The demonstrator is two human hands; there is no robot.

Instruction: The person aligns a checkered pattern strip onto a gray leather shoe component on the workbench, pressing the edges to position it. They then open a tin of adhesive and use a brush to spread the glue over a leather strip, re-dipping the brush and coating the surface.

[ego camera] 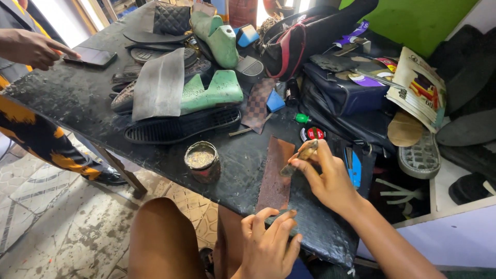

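Our right hand (pixel 326 178) grips a small brush (pixel 299 156) on the brown leather strip (pixel 275 175) on the black worktable (pixel 77 95). Our left hand (pixel 268 240), fingers spread, presses the strip's six o'clock end. The glue tin (pixel 202 160) sits at nine o'clock of the strip.

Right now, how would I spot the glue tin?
On the black worktable, look at the near edge left of the brown leather strip. The small round tin stands alone there, open-topped, grimy, with yellowish paste inside, unlike the flat soles behind.
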